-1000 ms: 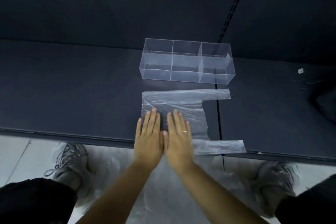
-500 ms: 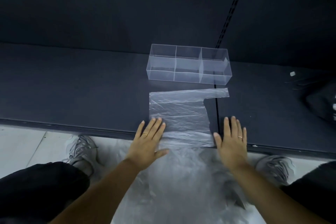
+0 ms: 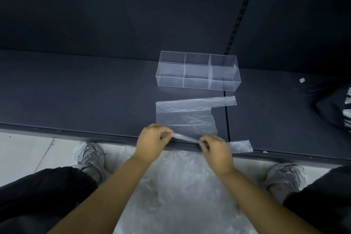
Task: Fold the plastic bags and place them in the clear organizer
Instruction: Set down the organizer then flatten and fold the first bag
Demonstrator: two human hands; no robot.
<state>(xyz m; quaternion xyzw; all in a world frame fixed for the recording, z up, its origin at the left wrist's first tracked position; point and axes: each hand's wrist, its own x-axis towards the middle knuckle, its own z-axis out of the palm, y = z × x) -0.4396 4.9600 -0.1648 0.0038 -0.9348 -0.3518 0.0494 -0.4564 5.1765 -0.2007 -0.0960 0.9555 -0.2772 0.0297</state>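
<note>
Both grips have closed. The left hand (image 3: 152,138) and right hand (image 3: 216,150) now pinch the near edge of the plastic bag (image 3: 184,118), where half a second ago they lay flat at either side. That edge lifts at the shelf's (image 3: 76,91) front lip. The rest lies flat, just short of the clear organizer (image 3: 171,81). Smoothing seems done, and the first fold is probably starting.

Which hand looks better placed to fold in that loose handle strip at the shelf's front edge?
The right hand, probably: the translucent plastic bag's near handle strip lies just beside it, while the left hand pinches the bag's opposite side.
</note>
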